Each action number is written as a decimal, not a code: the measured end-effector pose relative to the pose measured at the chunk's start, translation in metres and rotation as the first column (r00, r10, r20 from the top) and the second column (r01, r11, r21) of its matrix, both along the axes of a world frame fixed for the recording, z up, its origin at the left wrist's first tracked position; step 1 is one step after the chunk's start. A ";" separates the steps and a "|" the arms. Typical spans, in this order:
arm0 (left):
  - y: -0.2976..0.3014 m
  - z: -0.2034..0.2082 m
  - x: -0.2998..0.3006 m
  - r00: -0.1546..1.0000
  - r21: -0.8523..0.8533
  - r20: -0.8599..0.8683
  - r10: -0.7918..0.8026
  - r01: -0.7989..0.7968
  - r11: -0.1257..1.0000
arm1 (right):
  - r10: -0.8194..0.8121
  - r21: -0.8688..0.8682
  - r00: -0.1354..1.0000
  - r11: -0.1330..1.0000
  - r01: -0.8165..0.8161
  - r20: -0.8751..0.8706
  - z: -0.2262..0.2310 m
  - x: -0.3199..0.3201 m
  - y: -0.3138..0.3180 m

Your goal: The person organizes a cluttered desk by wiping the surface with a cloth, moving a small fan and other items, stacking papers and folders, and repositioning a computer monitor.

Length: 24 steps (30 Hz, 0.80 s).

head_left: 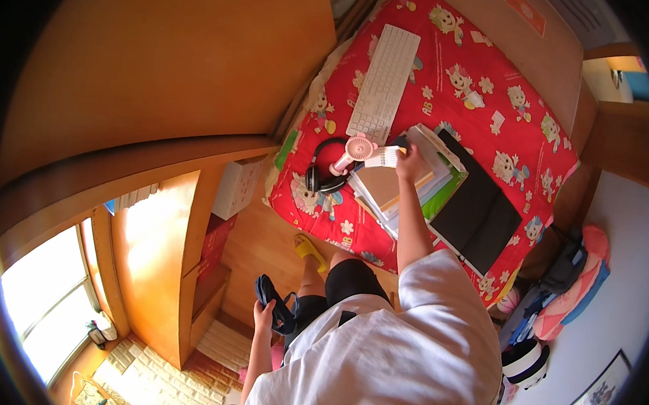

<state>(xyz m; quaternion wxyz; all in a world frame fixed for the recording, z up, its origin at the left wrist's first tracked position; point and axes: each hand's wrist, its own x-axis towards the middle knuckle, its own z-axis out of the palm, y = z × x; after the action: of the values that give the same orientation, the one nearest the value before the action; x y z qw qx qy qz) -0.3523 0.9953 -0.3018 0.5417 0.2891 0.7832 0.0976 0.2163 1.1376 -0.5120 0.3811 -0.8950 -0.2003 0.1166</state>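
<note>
In my left hand (264,316), low beside my leg, the fingers are closed on a dark blue strapped item (283,313); its exact kind is unclear. My right hand (408,163) reaches over the bed and grips a small white printed item (383,157) at its right end. Under that hand lies a stack of papers and folders (441,180), with a brown-covered notebook (380,183) near its left side. Just left of the white item is a pink handheld fan (359,149), beside black headphones (314,174).
A white keyboard (385,82) lies farther back on the red patterned bedcover (483,50). A black flat folder (476,216) rests right of the papers. Wooden cabinets (157,231) stand at left. Clothes and a bag (564,264) hang along the right wall.
</note>
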 end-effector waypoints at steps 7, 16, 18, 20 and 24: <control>-0.002 0.002 0.007 1.000 -0.017 0.004 -0.005 0.005 1.000 | 0.134 0.240 0.567 0.964 0.117 -0.813 0.069 -0.006 -0.033; -0.001 0.015 0.004 1.000 -0.015 -0.006 0.009 -0.009 1.000 | 0.707 -0.268 0.680 0.705 -0.656 0.195 0.036 -0.051 0.064; 0.017 0.024 0.002 0.999 0.040 0.012 -0.032 0.031 0.999 | 0.697 -0.131 0.716 0.706 -0.696 -0.042 -0.002 -0.033 0.063; -0.006 0.024 -0.002 1.000 0.065 0.003 0.031 -0.031 0.997 | 0.705 -0.071 0.657 0.666 -0.743 -0.268 0.019 -0.044 0.073; -0.021 0.030 -0.015 0.994 0.035 -0.008 0.106 -0.105 0.994 | 0.674 -0.134 0.738 0.733 -0.667 0.011 0.034 -0.063 0.038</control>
<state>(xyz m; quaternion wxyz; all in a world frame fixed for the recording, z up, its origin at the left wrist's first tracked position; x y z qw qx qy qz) -0.3675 0.9742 -0.2714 0.5268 0.2573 0.7982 0.1383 0.1530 1.1761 -0.4777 0.2523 -0.7869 -0.5131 0.2319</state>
